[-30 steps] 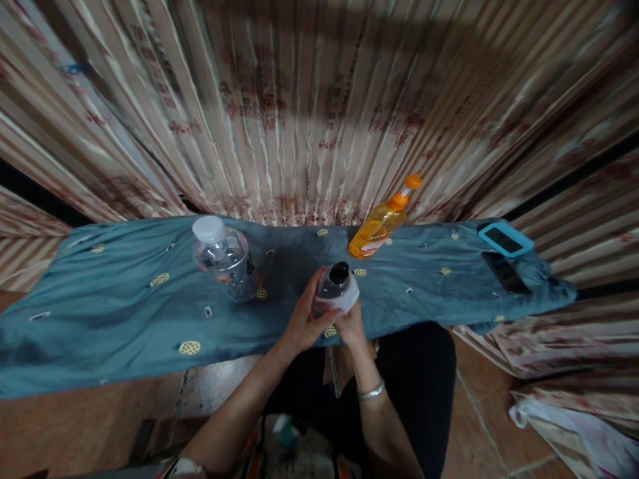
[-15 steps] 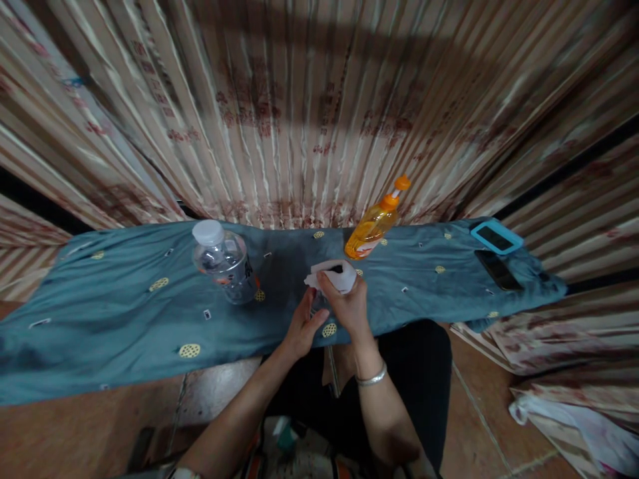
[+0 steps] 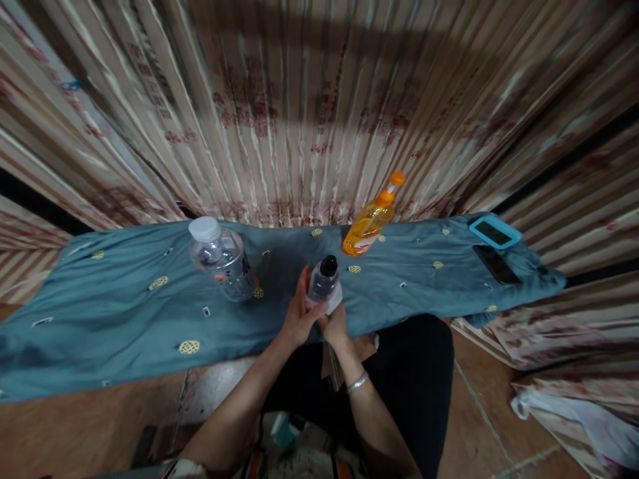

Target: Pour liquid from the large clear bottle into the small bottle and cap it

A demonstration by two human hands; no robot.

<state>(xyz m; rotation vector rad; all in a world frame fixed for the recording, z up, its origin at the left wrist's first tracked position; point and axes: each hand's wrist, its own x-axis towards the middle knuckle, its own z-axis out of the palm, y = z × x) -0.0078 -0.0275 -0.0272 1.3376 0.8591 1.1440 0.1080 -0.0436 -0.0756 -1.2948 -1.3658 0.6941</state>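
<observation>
A small clear bottle (image 3: 321, 286) with a black cap stands upright between my hands over the cloth-covered table. My left hand (image 3: 299, 318) is wrapped round its left side. Against its lower right side, my right hand (image 3: 335, 324) holds a white tissue (image 3: 336, 299); the fingers are partly hidden behind the bottle and tissue. Just beyond the hands stands a pump bottle (image 3: 367, 229) of orange-yellow liquid with an orange top. Left of my hands is a large clear plastic bottle (image 3: 232, 269) with a white cap.
A teal cloth with a pineapple print covers the long narrow table (image 3: 130, 326). At its right end lie a black phone (image 3: 496, 265) and a blue-framed device (image 3: 494, 232). A pleated curtain (image 3: 294, 133) hangs right behind the table.
The tissue has moved from over the bottle's top down to its lower side, baring the black cap. My right hand has gone lower, and my left hand has closed round the bottle.
</observation>
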